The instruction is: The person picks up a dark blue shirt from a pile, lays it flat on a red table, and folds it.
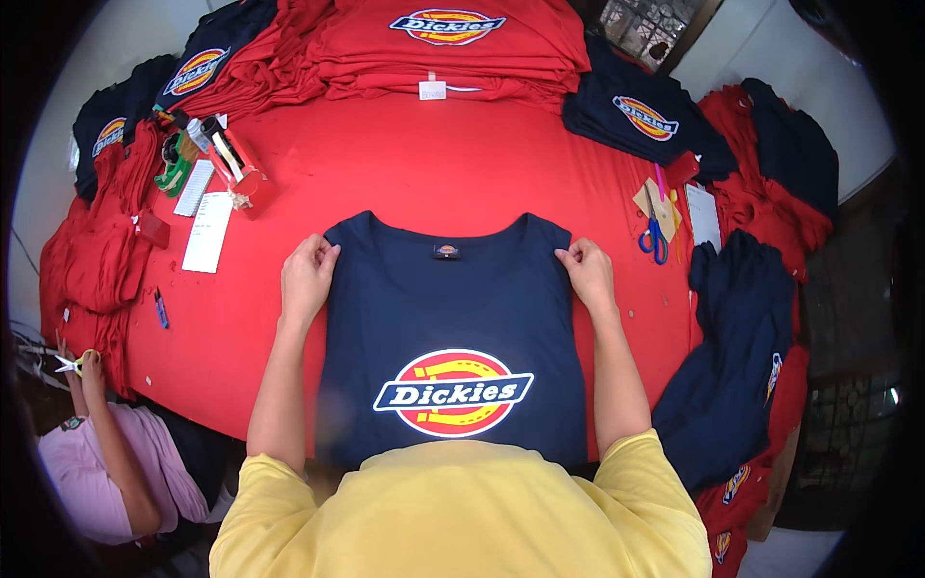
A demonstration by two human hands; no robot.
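Note:
A navy T-shirt (453,308) with a large printed logo lies spread in front of me on the red-covered table (405,164), its neckline toward the far side. At its upper left corner, near the shoulder, my left hand (309,275) pinches the fabric. My right hand (588,275) has its fingers closed on the opposite shoulder edge. The lower part of the T-shirt is hidden behind my yellow shirt.
Stacks of red shirts (453,63) and navy shirts (655,106) line the far edge. Rumpled navy garments (727,347) lie to my right. Blue-handled scissors (654,231) and paper slips (206,231) rest on the table. At left, another person (120,462) holds small scissors (75,363).

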